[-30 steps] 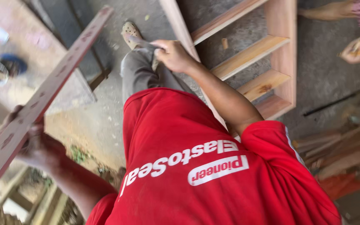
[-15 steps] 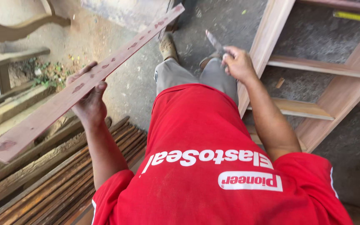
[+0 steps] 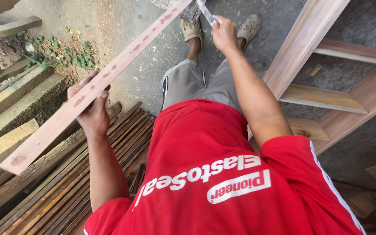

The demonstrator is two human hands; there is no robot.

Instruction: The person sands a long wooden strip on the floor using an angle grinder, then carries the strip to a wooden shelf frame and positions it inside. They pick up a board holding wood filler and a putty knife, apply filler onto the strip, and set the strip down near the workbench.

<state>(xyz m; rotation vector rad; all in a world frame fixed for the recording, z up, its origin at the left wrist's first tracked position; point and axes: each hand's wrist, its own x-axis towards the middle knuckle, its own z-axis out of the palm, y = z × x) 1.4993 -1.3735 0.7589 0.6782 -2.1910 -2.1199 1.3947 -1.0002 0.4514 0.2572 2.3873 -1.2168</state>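
Note:
My left hand [image 3: 91, 109] grips a long pale wooden strip [image 3: 122, 61] dotted with reddish-brown filler patches. The strip runs from the lower left up to the top centre. My right hand [image 3: 225, 35] is closed on a thin metal blade [image 3: 206, 11], likely a putty knife, whose tip sits close to the strip's far end near the top edge. My red shirt, grey shorts and sandalled feet fill the middle of the view.
A pale wooden frame [image 3: 303, 41] with horizontal rails lies on the concrete at the right. Several dark thin slats [image 3: 88, 174] are stacked at the lower left, beside thick timber beams [image 3: 9, 93]. Weeds [image 3: 62, 54] grow at the upper left.
The view has swung so the slat stack and beams now show at left. My right hand with the blade has risen toward the strip's far end. My left hand keeps its grip.

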